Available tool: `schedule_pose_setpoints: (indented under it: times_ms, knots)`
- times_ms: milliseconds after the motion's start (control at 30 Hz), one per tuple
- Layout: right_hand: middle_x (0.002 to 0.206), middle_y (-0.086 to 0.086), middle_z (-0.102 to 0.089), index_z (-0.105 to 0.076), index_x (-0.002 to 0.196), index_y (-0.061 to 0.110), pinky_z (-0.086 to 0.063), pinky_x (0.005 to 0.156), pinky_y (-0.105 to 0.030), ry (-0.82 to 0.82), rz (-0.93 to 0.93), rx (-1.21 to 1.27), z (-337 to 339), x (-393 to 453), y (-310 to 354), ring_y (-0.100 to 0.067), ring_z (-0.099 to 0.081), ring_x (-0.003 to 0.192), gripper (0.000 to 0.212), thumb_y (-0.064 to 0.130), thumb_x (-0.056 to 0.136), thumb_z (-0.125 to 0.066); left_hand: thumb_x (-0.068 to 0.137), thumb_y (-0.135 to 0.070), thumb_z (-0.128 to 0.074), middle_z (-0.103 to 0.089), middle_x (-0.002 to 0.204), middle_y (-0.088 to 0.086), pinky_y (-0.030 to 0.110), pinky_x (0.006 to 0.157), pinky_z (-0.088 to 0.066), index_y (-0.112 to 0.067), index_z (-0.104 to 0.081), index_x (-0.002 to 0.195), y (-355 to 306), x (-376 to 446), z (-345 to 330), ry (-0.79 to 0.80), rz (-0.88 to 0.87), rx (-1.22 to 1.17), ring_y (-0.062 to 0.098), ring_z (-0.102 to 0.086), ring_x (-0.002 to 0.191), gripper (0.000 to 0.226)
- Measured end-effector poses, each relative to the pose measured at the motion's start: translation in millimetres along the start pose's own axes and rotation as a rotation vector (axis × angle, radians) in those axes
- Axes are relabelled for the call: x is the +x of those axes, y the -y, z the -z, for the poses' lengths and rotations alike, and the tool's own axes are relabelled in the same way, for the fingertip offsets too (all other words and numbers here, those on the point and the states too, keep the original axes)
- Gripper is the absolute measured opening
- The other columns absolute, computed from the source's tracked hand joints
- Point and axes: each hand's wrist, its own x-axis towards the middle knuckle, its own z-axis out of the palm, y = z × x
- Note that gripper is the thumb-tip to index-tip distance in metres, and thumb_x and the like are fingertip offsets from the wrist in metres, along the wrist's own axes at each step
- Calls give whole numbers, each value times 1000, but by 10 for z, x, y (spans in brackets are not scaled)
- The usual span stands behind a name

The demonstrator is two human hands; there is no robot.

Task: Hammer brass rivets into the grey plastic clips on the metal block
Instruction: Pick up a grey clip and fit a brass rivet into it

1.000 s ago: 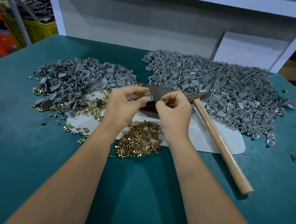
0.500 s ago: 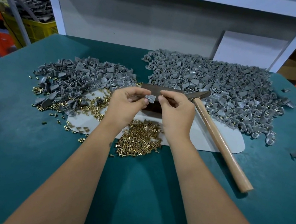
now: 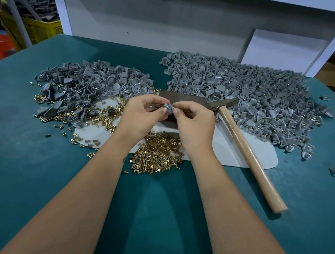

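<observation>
Where both pinch it, grey clip (image 3: 169, 108) between left hand (image 3: 142, 116) and right hand (image 3: 195, 124), rivet unseen.

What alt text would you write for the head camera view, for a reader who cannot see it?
Both hands, left hand and right hand, pinch one grey plastic clip above a metal block on a green table. Clip piles lie behind, brass rivets in front, a hammer to the right.

Your left hand (image 3: 142, 116) and right hand (image 3: 195, 124) pinch one grey clip (image 3: 169, 108) above the metal block (image 3: 184, 100); the hammer (image 3: 247, 154) lies beside it.
</observation>
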Motion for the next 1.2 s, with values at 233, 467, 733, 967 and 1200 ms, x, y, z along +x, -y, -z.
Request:
schedule_pose_setpoints:
  times_ms: [233,467,733,967,1200]
  knots:
    - [93,1,-67,-70,78,26,-51,78,-19,0,-8,-31,-15,14,-14,-10,-63,87,20,7,83,-69,83,7,-70,-73,97,12,23,83,-57,-9,-70,104,-9,-6,-10,34,10,-14,17,-71,90,26]
    - [73,12,-66,-67,73,27,-44,60,-6,-16,-65,48,-9,-2,14,9,-59,65,22,7,82,-71,83,7,-70,-72,99,14,24,86,-57,-8,-68,110,13,-2,7,69,18,-82,19,-70,93,31]
    - [75,12,-66,-64,73,29,-49,67,-12,13,-56,23,5,-1,24,3,-60,71,25,8,87,-65,80,-1,-74,-76,97,7,19,78,-56,-11,-73,103,45,9,50,120,45,-294,16,-72,90,26]
    - [74,12,-63,-62,73,27,-49,66,-14,64,-27,-48,-13,-12,18,2,-59,70,26,6,89,-61,78,-6,-75,-77,88,5,19,74,-56,-12,-74,98,73,15,64,98,43,-285,14,-73,83,20]
    - [81,-3,-68,-64,78,19,-55,82,-42,64,-159,-19,-58,-21,-31,-20,-65,83,18,9,92,-59,81,4,-72,-77,87,2,18,74,-56,-12,-74,96,103,2,37,98,22,-250,13,-73,84,22]
